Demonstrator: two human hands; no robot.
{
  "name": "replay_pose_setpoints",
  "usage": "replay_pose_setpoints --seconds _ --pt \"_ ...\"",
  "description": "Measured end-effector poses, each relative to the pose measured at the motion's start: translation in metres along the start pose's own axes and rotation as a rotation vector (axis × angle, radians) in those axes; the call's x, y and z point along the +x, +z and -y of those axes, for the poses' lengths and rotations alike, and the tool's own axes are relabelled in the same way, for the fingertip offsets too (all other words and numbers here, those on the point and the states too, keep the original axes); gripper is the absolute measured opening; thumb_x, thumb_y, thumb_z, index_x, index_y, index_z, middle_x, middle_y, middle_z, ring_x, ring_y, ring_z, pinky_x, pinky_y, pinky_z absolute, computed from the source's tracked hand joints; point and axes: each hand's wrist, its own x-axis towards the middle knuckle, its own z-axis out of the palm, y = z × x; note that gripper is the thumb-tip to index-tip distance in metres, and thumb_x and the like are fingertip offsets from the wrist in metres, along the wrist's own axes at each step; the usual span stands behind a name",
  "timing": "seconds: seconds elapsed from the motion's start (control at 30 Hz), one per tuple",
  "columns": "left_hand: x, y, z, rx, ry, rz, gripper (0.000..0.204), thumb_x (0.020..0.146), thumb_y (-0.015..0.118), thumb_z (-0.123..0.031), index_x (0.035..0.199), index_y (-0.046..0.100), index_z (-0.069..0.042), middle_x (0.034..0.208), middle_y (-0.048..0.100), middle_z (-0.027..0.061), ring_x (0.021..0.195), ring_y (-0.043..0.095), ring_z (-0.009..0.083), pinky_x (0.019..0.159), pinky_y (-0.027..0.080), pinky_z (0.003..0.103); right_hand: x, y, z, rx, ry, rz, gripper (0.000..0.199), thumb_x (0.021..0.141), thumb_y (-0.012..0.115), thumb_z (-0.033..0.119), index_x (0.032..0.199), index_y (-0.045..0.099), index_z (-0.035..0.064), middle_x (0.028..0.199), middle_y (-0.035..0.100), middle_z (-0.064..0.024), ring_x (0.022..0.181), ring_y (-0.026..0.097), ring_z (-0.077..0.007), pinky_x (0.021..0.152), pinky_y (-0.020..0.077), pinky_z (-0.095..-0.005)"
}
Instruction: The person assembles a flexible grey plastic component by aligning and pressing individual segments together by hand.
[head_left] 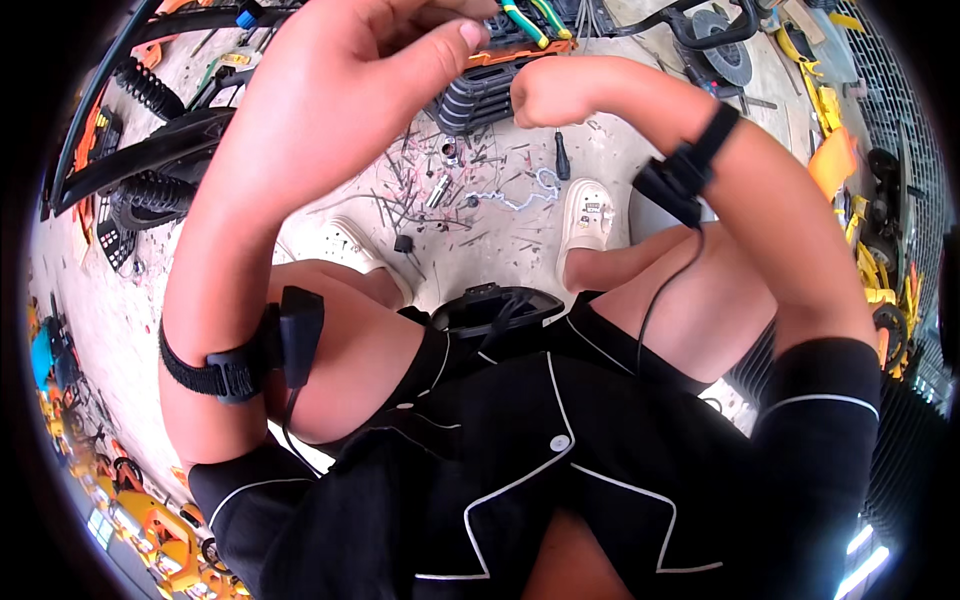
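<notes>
My left hand (395, 60) is raised at the top of the head view, thumb and fingers curled toward each other; the upper edge cuts off part of it, and whatever is in its grasp is hidden. Lower and to the right, my right hand (553, 92) is closed like a fist, with its finger side turned away. Between the hands sits a black ribbed plastic part (470, 103) with orange on its upper edge. Pliers with green and yellow handles (527, 22) lie just beyond. A dark-handled screwdriver (562, 157) rests on the floor below my right hand.
Dark clippings (385, 170), a metal cylinder (438, 190) and a pale twisted strand (515, 203) litter the concrete between my shoes. A black frame with a coil spring (150, 90) stands at left. A wheel (722, 55) is at upper right; yellow parts (825, 110) line the right side.
</notes>
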Motion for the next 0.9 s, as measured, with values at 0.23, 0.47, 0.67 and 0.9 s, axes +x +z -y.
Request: replay_pose_setpoints --seconds 0.23,0.47,0.67,0.9 --pt "-0.003 -0.008 -0.022 0.035 -0.032 -0.071 0.021 0.1 0.063 -0.007 0.118 0.063 0.004 0.1 0.069 0.0034 0.093 0.064 0.0088 0.084 0.053 0.025 0.156 0.247 -0.188 -0.442 0.052 -0.537 0.018 0.084 0.063 0.023 0.081 0.075 0.0089 0.087 0.073 -0.0108 0.083 0.07 -0.0285 0.07 0.0585 -0.0433" --pt "-0.017 -0.031 0.02 -0.044 -0.007 -0.06 0.023 0.101 0.064 -0.009 0.12 0.062 0.004 0.102 0.069 0.0032 0.095 0.064 0.0087 0.083 0.053 0.025 0.114 0.349 -0.076 0.375 0.319 -0.344 0.034 0.088 0.075 0.03 0.107 0.069 0.0023 0.115 0.065 -0.0189 0.111 0.064 -0.0366 0.094 0.0522 -0.046" --pt "-0.015 -0.023 -0.002 0.156 -0.044 -0.051 0.024 0.101 0.065 -0.01 0.119 0.062 0.005 0.1 0.069 0.0039 0.092 0.063 0.0085 0.082 0.053 0.025 0.125 0.345 -0.057 0.277 0.389 -0.32 0.035 0.086 0.077 0.031 0.11 0.068 0.0061 0.116 0.065 -0.0175 0.11 0.064 -0.0365 0.093 0.0523 -0.0453" --pt "-0.013 -0.029 0.027 0.069 -0.071 0.018 0.025 0.101 0.064 -0.01 0.121 0.062 0.005 0.1 0.069 0.0044 0.093 0.063 0.0086 0.081 0.053 0.025 0.14 0.349 -0.061 0.156 0.337 -0.342 0.024 0.089 0.067 0.024 0.105 0.072 0.0055 0.114 0.069 -0.0192 0.108 0.066 -0.0387 0.089 0.0547 -0.0476"
